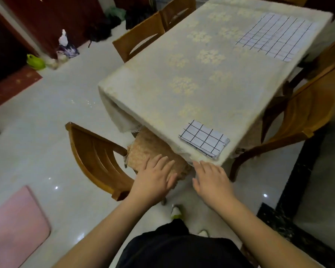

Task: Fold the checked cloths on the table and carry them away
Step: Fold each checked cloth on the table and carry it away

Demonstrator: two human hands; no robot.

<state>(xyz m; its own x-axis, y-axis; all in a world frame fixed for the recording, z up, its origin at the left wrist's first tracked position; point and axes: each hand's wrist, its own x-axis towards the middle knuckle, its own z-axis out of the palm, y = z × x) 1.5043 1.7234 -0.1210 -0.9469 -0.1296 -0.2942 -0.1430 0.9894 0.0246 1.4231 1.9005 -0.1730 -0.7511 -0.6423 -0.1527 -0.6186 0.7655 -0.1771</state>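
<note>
both hands empty, fingers spread – left hand (153,177), right hand (211,179); folded cloth (204,139) waits, so next likely picking it up – flat cloth (275,36) remains unfolded

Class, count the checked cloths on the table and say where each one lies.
2. A folded cloth lies at the table's near edge, just beyond the right hand; an unfolded cloth lies spread flat at the far right corner.
</note>
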